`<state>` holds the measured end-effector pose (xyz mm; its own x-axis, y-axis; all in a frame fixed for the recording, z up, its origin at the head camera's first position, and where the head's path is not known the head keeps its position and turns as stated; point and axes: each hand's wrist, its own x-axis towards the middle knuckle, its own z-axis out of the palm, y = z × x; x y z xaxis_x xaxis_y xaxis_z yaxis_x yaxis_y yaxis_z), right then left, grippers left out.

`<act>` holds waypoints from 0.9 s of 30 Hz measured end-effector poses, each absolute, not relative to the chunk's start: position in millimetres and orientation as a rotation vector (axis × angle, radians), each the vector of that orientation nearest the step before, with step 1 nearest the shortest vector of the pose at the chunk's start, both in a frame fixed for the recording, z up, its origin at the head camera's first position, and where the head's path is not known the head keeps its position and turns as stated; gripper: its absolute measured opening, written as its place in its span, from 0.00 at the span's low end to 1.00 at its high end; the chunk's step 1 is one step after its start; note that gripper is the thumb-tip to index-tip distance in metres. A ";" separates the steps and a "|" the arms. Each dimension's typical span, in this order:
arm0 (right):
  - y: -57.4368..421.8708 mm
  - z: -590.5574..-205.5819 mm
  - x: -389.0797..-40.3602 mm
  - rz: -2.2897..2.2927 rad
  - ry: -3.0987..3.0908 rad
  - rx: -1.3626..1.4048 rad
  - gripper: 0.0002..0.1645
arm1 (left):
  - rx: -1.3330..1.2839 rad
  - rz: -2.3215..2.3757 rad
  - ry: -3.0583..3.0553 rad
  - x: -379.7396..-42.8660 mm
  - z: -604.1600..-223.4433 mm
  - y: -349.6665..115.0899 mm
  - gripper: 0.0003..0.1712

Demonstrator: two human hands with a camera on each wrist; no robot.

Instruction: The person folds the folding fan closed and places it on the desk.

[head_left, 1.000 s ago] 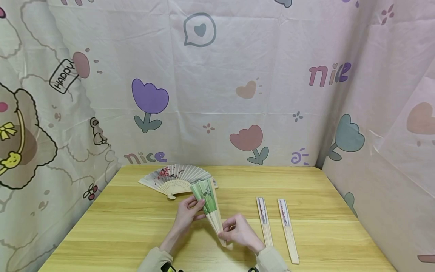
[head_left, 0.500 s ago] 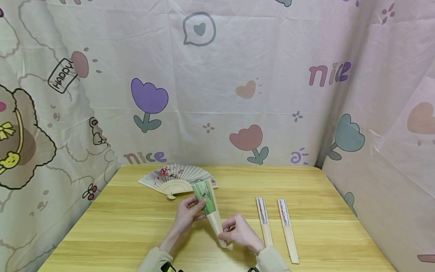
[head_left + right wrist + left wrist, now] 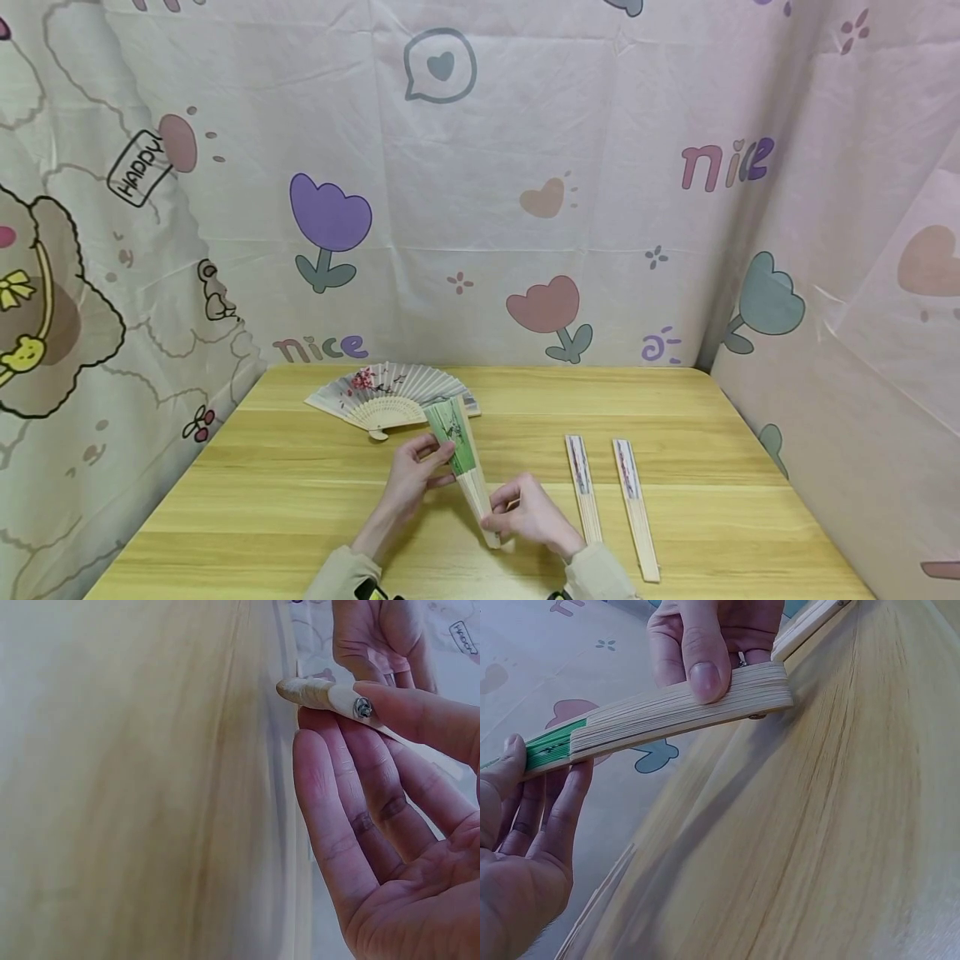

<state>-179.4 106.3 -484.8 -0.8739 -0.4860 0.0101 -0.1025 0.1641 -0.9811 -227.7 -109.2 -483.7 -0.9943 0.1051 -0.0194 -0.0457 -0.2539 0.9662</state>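
Note:
A green folding fan (image 3: pixel 463 462) with pale wooden ribs is held tilted over the table, nearly folded, its green end spread slightly. My left hand (image 3: pixel 411 475) pinches the green part from the left, thumb on top and fingers beneath. Near the pivot end, my right hand (image 3: pixel 527 510) pinches the ribs between thumb and fingers. The left wrist view shows the stacked ribs (image 3: pixel 675 705) edge-on, with the right thumb pressing on them. In the right wrist view the metal rivet (image 3: pixel 363 708) shows at the fan's end, by the right thumb.
A spread white fan (image 3: pixel 390 398) with red blossoms lies at the back left of the wooden table (image 3: pixel 300 517). Two folded fans, an inner one (image 3: pixel 583 487) and an outer one (image 3: pixel 636 510), lie to the right. Printed cloth (image 3: pixel 465 167) hangs behind and at both sides.
The green end of the fan has narrowed a little and its tip has shifted slightly right. Both hands stay nearly in place.

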 end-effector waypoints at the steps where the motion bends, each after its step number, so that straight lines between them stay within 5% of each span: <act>1: 106.4 -484.7 -179.4 -1.766 2.136 -0.564 0.08 | 0.071 2.411 1.856 -227.8 -483.7 -109.0 0.11; 13: 106.2 -484.1 -179.4 -1.756 2.171 -0.541 0.09 | 0.112 2.394 1.880 -226.7 -482.6 -109.5 0.24; 27: 105.6 -485.1 -179.7 -1.746 2.166 -0.533 0.09 | 0.071 2.420 1.886 -227.9 -482.3 -108.4 0.23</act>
